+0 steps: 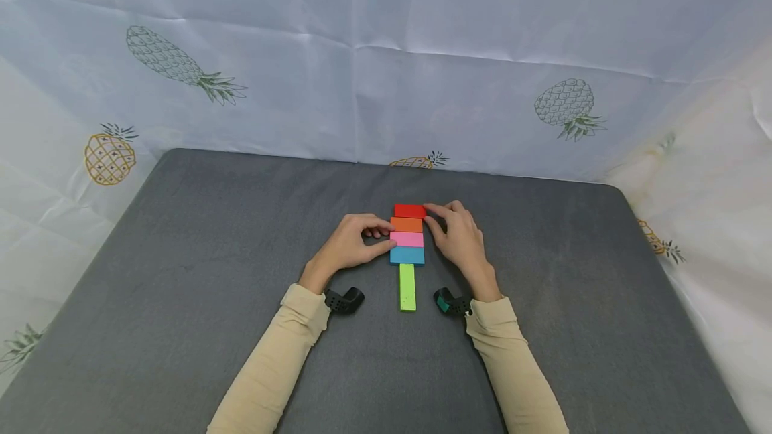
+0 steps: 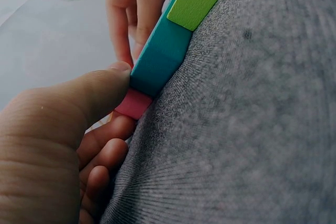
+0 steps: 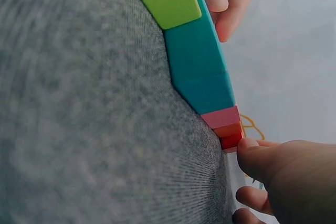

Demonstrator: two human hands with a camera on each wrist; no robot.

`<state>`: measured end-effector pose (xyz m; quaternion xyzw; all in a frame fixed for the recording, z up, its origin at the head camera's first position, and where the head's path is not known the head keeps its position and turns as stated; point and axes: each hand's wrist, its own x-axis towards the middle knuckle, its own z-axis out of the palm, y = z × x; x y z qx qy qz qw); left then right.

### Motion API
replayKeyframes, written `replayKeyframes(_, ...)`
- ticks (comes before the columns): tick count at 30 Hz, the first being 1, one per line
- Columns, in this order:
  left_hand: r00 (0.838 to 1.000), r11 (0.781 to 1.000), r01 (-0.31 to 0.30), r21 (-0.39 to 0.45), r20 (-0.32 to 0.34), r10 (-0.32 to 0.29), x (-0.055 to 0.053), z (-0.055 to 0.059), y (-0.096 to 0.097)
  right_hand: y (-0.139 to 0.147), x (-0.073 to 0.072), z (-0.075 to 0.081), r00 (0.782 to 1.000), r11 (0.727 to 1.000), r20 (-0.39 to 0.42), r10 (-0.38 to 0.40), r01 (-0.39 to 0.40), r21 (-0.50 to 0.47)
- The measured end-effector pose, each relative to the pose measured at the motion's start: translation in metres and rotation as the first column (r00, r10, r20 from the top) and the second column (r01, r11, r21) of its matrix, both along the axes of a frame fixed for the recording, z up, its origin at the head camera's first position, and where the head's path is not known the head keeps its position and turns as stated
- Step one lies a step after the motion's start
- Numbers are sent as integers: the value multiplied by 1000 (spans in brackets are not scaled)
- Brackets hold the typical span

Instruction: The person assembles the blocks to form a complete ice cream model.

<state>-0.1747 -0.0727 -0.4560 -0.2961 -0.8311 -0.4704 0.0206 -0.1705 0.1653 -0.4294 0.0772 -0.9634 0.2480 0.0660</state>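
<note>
Four flat rectangular blocks lie side by side in a column: red, orange, pink and blue. A lime green block stands lengthwise below the blue one, forming a stem. The red block sits slightly to the right of the orange one. My left hand rests at the column's left side, thumb by the pink and blue ends, index finger by the orange end. My right hand pinches the red block's right end between thumb and index finger; the right wrist view shows the thumb against it.
A dark grey cloth covers the table. Behind and beside it hangs a pale curtain with pineapple prints. Black bands with small devices are on both wrists, near the lime green block.
</note>
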Motion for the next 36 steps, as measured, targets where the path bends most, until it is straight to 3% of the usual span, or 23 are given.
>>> replayKeyframes(36,1000,1000,-5,-3,-6,5,0,-2,0,-7,0,-1,1000,1000,11,-13,13,13)
